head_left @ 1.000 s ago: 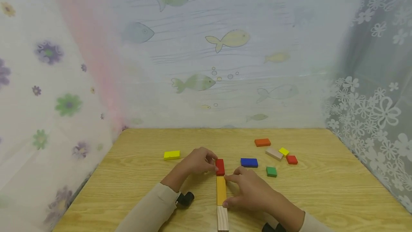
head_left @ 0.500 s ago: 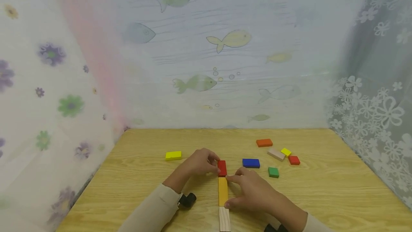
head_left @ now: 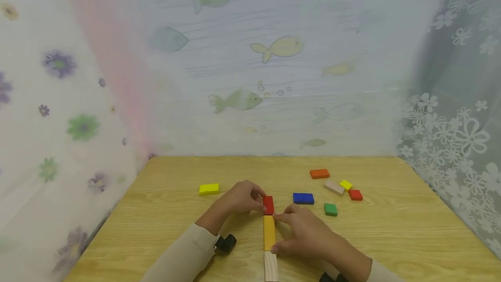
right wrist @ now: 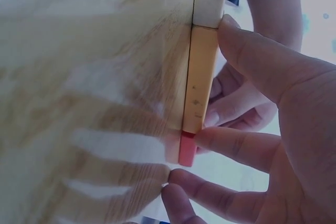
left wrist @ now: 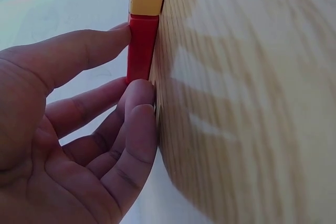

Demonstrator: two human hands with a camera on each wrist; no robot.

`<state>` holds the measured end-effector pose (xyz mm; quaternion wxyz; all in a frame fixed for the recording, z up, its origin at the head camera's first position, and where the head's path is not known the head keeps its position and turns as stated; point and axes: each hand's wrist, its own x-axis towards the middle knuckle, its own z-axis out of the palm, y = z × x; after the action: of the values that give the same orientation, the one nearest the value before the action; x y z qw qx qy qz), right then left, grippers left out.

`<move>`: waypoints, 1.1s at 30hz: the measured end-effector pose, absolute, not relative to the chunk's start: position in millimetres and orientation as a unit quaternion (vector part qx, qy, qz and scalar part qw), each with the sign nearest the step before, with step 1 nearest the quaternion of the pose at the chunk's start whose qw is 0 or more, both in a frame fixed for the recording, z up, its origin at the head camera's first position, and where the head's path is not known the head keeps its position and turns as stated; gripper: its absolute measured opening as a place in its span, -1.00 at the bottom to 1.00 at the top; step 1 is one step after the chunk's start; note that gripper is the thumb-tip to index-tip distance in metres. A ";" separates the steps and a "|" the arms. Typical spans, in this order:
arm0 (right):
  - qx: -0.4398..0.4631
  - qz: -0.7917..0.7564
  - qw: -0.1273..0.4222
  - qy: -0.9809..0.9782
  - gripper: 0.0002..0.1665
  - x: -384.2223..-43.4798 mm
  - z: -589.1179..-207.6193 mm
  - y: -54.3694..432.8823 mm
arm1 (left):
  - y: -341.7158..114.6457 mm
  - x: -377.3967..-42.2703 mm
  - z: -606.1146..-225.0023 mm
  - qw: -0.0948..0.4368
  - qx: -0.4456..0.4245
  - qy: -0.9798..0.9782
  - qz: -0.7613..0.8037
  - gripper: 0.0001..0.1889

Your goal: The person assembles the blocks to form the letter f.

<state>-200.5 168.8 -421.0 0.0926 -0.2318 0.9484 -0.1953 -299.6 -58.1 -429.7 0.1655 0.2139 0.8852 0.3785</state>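
In the head view, a red block (head_left: 268, 205), a yellow-orange block (head_left: 269, 233) and a pale wooden block (head_left: 271, 266) lie end to end in a line pointing away from me. My left hand (head_left: 243, 197) pinches the red block, its thumb on the side and a finger at the far end. On the line's other side, my right hand (head_left: 307, 231) touches the yellow-orange block (right wrist: 200, 80) with extended thumb and index finger, one near each end. Its other fingertips reach down to the tabletop. Seen from the left wrist, the red block (left wrist: 142, 48) meets the yellow-orange one.
Right of the line lie a blue block (head_left: 303, 198), a green block (head_left: 330, 209), an orange block (head_left: 319, 173), a pale wooden block (head_left: 333, 187), a small yellow block (head_left: 345, 185) and a small red block (head_left: 355, 195). A yellow block (head_left: 209, 189) lies left on the wooden table (head_left: 164, 229).
The red block has shifted slightly toward me, against the yellow-orange block's far end, with my left fingers still on it. My right hand keeps its place; the loose blocks have not moved.
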 end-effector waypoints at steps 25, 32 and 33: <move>-0.238 -0.189 0.091 0.948 0.00 -197.1 -418.0 167.1 | -63.7 -297.4 -427.4 0.177 0.219 0.879 0.386 -0.58; -0.237 -0.187 0.088 0.949 0.00 -198.2 -417.9 168.0 | -63.1 -298.3 -426.8 0.176 0.215 0.879 0.387 -0.58; -0.237 -0.186 0.087 0.950 0.00 -198.4 -417.7 167.9 | -63.1 -298.4 -426.1 0.176 0.214 0.880 0.386 -0.58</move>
<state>-198.4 167.9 -417.7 0.0869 -0.2368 0.9496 -0.1861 -298.4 -63.1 -426.1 0.1756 0.2140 0.8800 0.3861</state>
